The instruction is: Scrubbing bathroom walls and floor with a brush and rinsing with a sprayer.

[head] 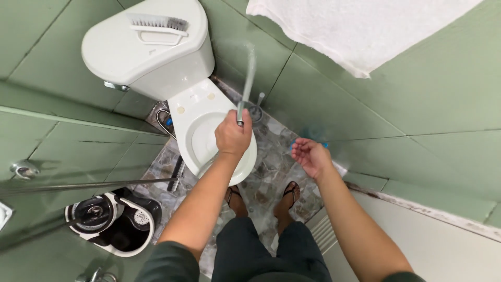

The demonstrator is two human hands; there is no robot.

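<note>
Toilet, white, fills the upper left of our view: its tank stands against the green tiled wall, and its bowl reaches out over the mottled stone floor, which shows around the bowl's front edge. A white towel hangs at the top right, over the same wall. Near the lower left corner of the floor we see a round mop bucket, black and white, with a long metal pole slanting across just above it. On the far edge of the tank lid lies a white scrub brush, bristles toward the wall. Our left hand is closed in a fist around the lower end of a slim grey handle, which rises blurred above the right side of the bowl. Our right hand is held loosely open with curled fingers, holding nothing, out over the floor to the right of the bowl. Below both hands our sandalled feet stand on the floor at the bowl's front.
</note>
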